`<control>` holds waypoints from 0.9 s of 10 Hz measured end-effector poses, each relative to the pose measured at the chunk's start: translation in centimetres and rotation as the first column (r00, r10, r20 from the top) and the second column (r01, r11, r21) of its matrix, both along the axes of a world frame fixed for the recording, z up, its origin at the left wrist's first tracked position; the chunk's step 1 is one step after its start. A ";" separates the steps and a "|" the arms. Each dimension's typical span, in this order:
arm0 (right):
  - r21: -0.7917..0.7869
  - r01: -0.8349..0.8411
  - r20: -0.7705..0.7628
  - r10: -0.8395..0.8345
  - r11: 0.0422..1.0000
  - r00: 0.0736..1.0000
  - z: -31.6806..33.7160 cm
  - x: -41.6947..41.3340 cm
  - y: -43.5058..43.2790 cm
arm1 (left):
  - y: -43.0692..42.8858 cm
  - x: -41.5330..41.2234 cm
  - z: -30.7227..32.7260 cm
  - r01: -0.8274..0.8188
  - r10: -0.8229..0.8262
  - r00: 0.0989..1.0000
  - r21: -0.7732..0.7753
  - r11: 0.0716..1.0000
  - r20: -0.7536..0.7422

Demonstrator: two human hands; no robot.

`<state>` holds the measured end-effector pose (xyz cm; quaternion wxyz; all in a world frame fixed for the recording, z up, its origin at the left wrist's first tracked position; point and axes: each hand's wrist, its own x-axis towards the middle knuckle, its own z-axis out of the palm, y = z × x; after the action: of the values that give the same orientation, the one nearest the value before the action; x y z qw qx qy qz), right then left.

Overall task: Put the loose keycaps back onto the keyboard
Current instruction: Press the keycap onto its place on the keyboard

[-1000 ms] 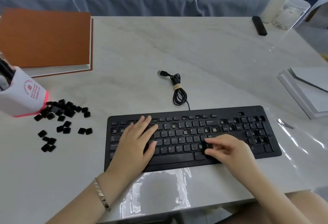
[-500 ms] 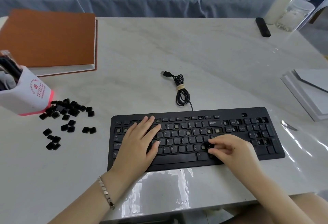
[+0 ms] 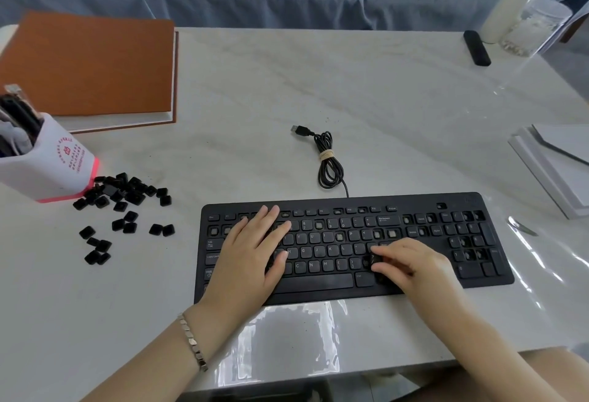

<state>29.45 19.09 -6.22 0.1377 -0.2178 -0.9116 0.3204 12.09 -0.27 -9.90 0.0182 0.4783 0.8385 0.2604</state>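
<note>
The left hand lies flat, fingers straight, on the left half of the keyboard. At three o'clock from it, the right hand curls its thumb and forefinger round a keycap, low against the bottom letter row. Loose keycaps lie scattered on the table at nine o'clock from the keyboard, the nearest of them touching a cup.

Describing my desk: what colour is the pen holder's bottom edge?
Pinkish-red, on the white pen holder; head view.
</note>
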 end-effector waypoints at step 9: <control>-0.118 0.217 -0.072 -0.227 0.969 0.971 -1.9 -0.3 -1.5 | -0.1 0.0 0.0 0.001 -0.001 1.000 -0.025 1.000 -0.020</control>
<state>29.16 17.63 -8.10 0.1990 -0.3120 -0.8558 0.3615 12.14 -0.36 -9.87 0.0161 0.4809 0.8416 0.2452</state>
